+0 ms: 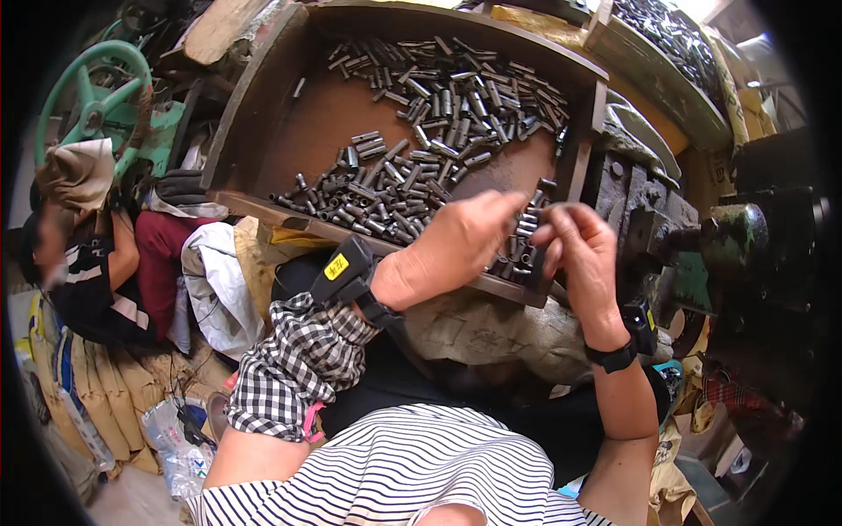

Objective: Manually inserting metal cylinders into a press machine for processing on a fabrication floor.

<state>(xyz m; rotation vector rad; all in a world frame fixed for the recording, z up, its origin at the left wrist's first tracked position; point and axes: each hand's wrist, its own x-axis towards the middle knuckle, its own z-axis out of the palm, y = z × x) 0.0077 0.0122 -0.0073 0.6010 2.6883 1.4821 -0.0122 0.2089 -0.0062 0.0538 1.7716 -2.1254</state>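
Beneath the loosely curled left fingers (505, 207) and right fingers (563, 224), metal tubes (514, 265) are seemingly being picked over; whether any is being gripped cannot be told; careful pinching is probably being called for.

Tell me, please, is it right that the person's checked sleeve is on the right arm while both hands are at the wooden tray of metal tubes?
No: the head view shows the checked sleeve on the left arm, not the right; the left hand and right hand are at the wooden tray of metal tubes.
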